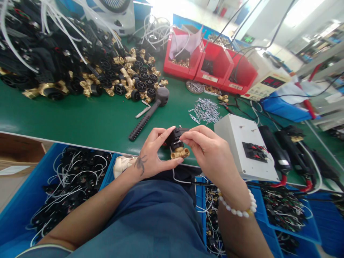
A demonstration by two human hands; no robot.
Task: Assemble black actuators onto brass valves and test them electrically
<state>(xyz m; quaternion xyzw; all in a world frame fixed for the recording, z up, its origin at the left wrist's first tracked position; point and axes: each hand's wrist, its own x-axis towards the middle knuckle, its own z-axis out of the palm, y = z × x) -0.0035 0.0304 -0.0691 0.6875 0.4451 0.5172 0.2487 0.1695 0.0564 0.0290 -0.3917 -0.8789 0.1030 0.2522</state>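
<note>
A small valve part, black on top with a brass fitting underneath, is held between both hands over the near edge of the green bench. My left hand cups it from the left, thumb below the brass and fingers curled on the black body. Fingers of my right hand pinch the black top from the right. A white wire trails down from the part toward my lap.
A pile of black and brass valve parts fills the far left. A black mallet and loose metal pins lie mid-bench. Red bins stand behind, a white test box at right. Blue crates of wired parts flank my lap.
</note>
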